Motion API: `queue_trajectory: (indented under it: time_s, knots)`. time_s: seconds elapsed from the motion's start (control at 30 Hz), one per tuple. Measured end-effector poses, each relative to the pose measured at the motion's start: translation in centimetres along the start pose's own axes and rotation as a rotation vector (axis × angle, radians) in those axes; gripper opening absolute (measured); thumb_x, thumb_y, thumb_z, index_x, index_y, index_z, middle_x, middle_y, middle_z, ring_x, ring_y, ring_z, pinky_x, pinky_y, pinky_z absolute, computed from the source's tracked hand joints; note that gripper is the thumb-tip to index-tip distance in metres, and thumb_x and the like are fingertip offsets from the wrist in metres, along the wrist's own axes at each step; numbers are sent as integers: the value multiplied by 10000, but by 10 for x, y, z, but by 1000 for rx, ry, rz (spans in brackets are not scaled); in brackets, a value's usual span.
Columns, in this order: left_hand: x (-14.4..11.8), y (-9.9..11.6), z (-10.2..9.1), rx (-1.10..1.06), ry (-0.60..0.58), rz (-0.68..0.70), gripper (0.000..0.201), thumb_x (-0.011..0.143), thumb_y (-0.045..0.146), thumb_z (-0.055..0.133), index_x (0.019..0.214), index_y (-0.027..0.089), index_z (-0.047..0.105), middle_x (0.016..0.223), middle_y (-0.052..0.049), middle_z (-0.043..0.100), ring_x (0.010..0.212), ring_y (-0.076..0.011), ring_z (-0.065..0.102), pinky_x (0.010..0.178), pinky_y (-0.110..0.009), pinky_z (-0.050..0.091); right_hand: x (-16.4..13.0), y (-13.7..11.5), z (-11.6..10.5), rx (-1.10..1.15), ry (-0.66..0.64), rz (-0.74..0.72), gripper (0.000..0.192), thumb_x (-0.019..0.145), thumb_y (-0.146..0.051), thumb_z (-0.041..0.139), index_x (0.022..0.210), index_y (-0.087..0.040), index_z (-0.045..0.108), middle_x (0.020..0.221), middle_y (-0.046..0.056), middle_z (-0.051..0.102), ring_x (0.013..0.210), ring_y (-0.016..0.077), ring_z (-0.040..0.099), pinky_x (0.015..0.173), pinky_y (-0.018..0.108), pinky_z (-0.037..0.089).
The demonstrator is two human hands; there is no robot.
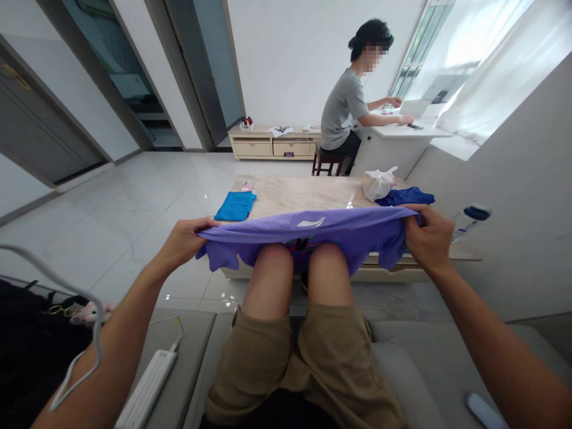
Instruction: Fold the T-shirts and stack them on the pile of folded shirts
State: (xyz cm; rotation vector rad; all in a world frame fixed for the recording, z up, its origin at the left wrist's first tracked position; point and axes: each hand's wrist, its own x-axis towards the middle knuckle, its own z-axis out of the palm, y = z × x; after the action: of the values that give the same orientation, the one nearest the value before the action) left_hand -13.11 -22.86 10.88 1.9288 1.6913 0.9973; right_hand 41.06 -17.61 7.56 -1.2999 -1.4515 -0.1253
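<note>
A purple T-shirt with a white mark and a dark print is stretched out sideways above my knees. My left hand pinches its left end, and my right hand grips the right end. The top edge is pulled nearly straight between them, while the lower part hangs in loose folds in front of the low table. Beyond my left hand, a folded blue cloth lies on the table. Past my right hand are a dark blue cloth and a clear bottle with a dark lid.
The marble-topped low table stands before my knees, with a white plastic bag at its far right. A power strip rests on the grey sofa. A person in a grey shirt sits at a white desk.
</note>
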Motion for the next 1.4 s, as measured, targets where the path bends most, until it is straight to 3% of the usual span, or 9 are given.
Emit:
queue_trajectory:
  time_s: [0.17,0.4,0.63,0.77,0.9,1.0,1.1,1.3,1.4]
  knots:
    - [19,10,-12,48,78,41,305,710,289,589,907,221,812,932,-31,852,890,-245,766,778,-282,626,27,-5,5,42,276,4,344,1011,-435,608,980,-145,791,861,68,773,763,187,669,752,297,516]
    - [17,-29,12,318,240,36,364,856,270,517,1053,219,819,877,-29,829,745,-203,724,703,-274,550,-5,35,10,-215,93,-160,563,1037,-639,547,855,-175,808,672,70,733,538,184,607,585,304,410]
    - [30,-70,11,539,219,146,271,900,334,527,802,277,773,554,-4,649,501,-186,579,576,-305,398,-6,94,13,-339,-102,-362,611,1048,-705,544,759,-259,847,449,52,577,385,175,497,473,327,287]
    - [70,-95,14,500,226,68,315,959,471,537,841,287,764,586,12,669,529,-194,572,604,-304,414,20,127,42,-381,-96,-321,600,1041,-695,526,717,-283,818,429,55,553,384,196,502,488,345,297]
    - [155,-123,33,539,259,-35,403,1027,520,485,942,260,781,726,-50,732,669,-244,668,677,-313,428,72,160,113,-379,-156,-275,616,1048,-692,480,746,-247,781,556,85,659,497,213,583,555,336,352]
    - [225,-142,68,610,125,-138,388,1059,507,494,1034,253,787,870,-100,782,842,-298,740,712,-320,465,107,179,184,-496,-337,-116,571,1054,-648,494,787,-213,749,667,108,709,624,237,626,629,330,396]
    - [258,-154,127,718,29,-182,365,1030,372,567,1277,189,765,1192,-177,809,1094,-351,755,882,-382,562,104,186,245,-575,-529,-21,401,1041,-463,587,1165,-134,780,1007,164,813,913,302,724,808,367,517]
    - [187,-162,267,607,-82,18,581,1122,363,437,1636,123,564,1704,-208,549,1577,-359,525,1318,-511,410,-25,156,296,-527,-758,-52,529,1118,-317,414,1538,-86,637,1605,237,626,1490,360,575,1233,484,445]
    - [143,-168,305,583,-139,-38,650,1135,407,403,1709,114,483,1780,-198,445,1663,-363,416,1367,-566,341,-91,144,297,-531,-848,9,621,1143,-392,386,1663,-84,530,1776,209,438,1651,351,403,1341,502,332]
